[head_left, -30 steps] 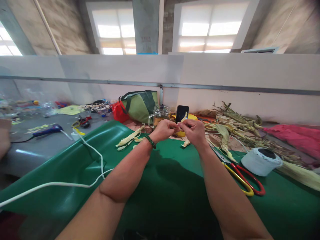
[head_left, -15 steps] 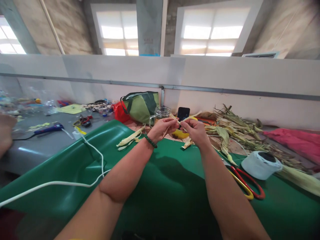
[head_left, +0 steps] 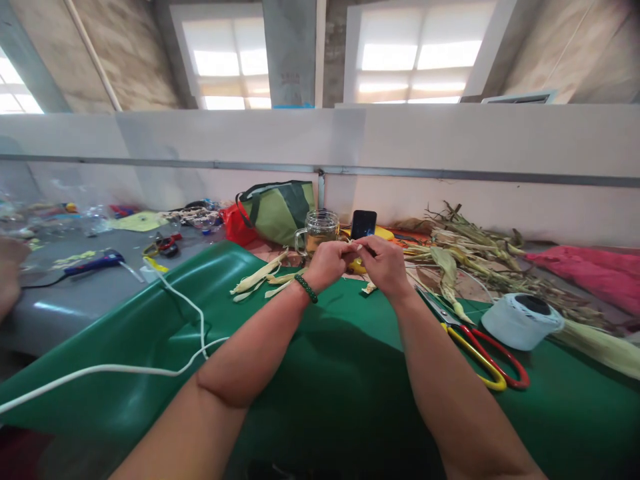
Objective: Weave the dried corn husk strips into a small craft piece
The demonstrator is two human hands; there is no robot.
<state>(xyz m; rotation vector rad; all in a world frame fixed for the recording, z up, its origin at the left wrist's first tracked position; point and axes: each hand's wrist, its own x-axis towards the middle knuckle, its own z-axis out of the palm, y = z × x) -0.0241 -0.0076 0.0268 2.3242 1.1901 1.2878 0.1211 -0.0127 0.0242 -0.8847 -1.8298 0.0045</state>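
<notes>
My left hand [head_left: 329, 265], with a dark green bead bracelet at its wrist, is closed in a pinch. My right hand [head_left: 386, 265] pinches too, its fingertips meeting those of the left above the green mat [head_left: 340, 373]. A thin pale strip of corn husk [head_left: 352, 243] is between the fingers, mostly hidden by them. Left of my hands lie loose corn husks [head_left: 257, 277]. Another husk scrap [head_left: 369, 288] lies just below the right hand. Large scissors [head_left: 454, 327] with one yellow and one red handle rest beside my right forearm.
A glass mug [head_left: 320, 230], a phone [head_left: 363, 224] and a green bag [head_left: 283, 212] stand behind my hands. At right are a white cord spool [head_left: 517, 327] and dried husks [head_left: 470, 250]. A white cable [head_left: 125, 367] crosses the mat; another person's hand [head_left: 11, 267] shows at left.
My hands have closed in tighter, and the husk ends that stuck out above the fingers are now mostly hidden. The view has shifted slightly, showing more of the scissors.
</notes>
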